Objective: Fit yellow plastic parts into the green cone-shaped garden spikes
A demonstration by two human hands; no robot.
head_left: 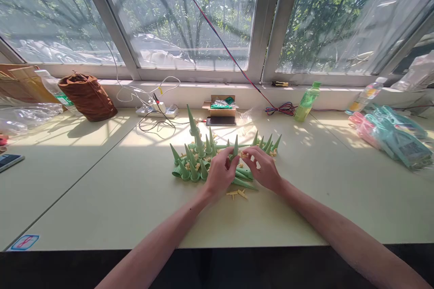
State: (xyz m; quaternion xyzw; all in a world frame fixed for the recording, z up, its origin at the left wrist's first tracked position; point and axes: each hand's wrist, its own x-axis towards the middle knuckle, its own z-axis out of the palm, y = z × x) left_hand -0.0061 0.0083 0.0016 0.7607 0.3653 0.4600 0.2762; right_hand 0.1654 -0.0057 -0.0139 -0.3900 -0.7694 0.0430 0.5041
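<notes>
Several green cones (pixel 185 171) stand and lie in a cluster at the middle of the table, with small pale yellow pieces among them. My left hand (pixel 220 169) is closed around an upright green cone (pixel 235 145). Just to its right, my right hand (pixel 262 167) pinches a small pale yellow piece (pixel 243 155) close to that cone. Long green cones (pixel 244 184) lie on their sides beneath and between the hands. Two yellow T-shaped pieces (pixel 237 194) rest on the table nearer to me.
Behind the cones are a small open box (pixel 222 110), a phone (pixel 220 121) and a power strip (pixel 158 110) with cables. A brown bag (pixel 88 97) stands at left. Right are a green bottle (pixel 307 101), another bottle (pixel 368 95) and plastic-wrapped packs (pixel 395 133).
</notes>
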